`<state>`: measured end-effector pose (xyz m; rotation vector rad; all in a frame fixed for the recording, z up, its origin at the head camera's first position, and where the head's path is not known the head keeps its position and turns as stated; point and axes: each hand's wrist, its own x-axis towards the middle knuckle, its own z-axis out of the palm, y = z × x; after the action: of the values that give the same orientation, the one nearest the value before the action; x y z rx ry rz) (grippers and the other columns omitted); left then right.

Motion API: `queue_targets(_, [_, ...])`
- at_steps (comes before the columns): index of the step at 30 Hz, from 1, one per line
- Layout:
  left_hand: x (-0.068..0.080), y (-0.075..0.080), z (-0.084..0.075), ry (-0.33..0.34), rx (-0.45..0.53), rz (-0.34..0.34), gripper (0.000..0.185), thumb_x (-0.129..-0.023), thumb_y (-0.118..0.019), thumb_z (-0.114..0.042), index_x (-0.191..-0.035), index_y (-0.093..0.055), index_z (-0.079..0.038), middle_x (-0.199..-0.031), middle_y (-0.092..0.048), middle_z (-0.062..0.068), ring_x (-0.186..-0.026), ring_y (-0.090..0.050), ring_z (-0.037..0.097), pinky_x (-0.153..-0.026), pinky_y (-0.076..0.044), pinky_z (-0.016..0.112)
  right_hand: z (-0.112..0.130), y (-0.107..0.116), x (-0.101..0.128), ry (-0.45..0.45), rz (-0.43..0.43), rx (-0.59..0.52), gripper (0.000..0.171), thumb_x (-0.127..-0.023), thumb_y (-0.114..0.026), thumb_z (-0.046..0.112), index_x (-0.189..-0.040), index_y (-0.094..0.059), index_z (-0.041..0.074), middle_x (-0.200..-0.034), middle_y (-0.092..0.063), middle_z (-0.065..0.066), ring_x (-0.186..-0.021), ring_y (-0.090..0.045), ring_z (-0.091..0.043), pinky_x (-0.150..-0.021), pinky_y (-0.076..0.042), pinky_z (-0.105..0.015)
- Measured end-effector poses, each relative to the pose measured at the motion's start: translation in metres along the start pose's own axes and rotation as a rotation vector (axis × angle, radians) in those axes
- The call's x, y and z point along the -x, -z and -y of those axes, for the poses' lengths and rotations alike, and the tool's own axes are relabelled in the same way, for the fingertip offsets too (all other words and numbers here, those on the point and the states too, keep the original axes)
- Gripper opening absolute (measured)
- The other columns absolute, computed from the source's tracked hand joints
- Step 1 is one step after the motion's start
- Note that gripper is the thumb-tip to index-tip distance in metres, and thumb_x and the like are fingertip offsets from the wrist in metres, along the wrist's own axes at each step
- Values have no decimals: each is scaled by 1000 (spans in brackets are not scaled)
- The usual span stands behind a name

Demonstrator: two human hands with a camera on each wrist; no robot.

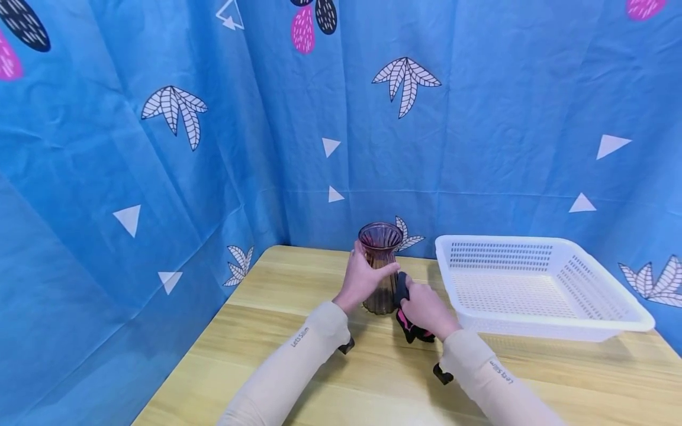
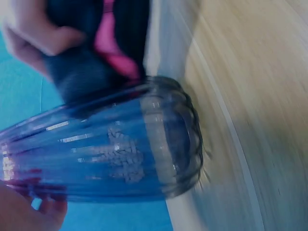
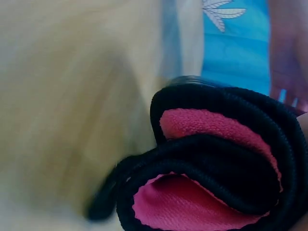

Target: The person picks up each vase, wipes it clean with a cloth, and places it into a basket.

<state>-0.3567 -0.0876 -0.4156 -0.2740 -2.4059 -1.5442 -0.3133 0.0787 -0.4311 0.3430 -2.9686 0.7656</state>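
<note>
A ribbed, purple-tinted glass vase [image 1: 380, 290] stands upright near the back of the wooden table. Fingers and thumb of my left hand [image 1: 364, 280] grip it around the narrow neck, below the flared rim. My right hand [image 1: 426, 307] holds a folded cloth [image 3: 207, 183], black-edged with pink fabric inside, against the vase's right side. In the left wrist view the cloth [image 2: 82, 72] overlaps the lower half of the glass vase [image 2: 106, 149]. The cloth hangs in loose folds below my right fingers, and much of the right palm is hidden.
To the right stands a white perforated plastic basket [image 1: 533, 322], close beside my right hand. The wooden table [image 1: 256, 349] reaches back to a blue patterned curtain [image 1: 479, 148], which also hangs along the left side.
</note>
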Motion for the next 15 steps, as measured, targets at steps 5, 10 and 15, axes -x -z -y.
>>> queue_targets(5, [0, -1, 6, -16, -43, -57, 107, -70, -83, -64, -151, -36, -13, -143, -38, 3, -134, -40, 22, -114, -38, 43, -5, -14, 4, -17, 31, -26, 62, -92, -63, 11, -147, -42, -9, -126, -62, -34, -86, -68, -33, -73, -54, -46])
queue_targets(10, [-3, 0, 9, -82, -46, -73, 79, -75, -86, -50, -137, -50, -17, -126, -43, -2, -121, -45, 17, -108, -43, 40, -4, -2, 6, -56, 81, -97, 61, -93, -61, 12, -148, -42, -7, -137, -55, -33, -65, -59, -25, -63, -49, -38])
queue_targets(15, [-3, 2, 6, -89, -52, -65, 79, -77, -86, -39, -140, -47, -14, -136, -47, 3, -129, -46, 21, -110, -42, 42, 0, 13, 8, -58, 46, -130, 61, -93, -59, 12, -150, -42, -2, -111, -68, -27, -53, -54, -18, -56, -45, -32])
